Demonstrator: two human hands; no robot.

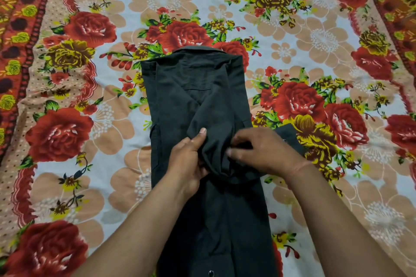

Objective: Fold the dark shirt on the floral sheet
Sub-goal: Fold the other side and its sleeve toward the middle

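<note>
The dark cotton shirt (198,101) lies lengthwise in the middle of the floral bed sheet (315,40). The left hand (189,159) and right hand (261,150) both pinch its bunched sleeve fabric.

dark charcoal shirt (193,87), plain, laid on floral sheet (315,36) printed with red roses, peach blossoms, orange-red border
</note>
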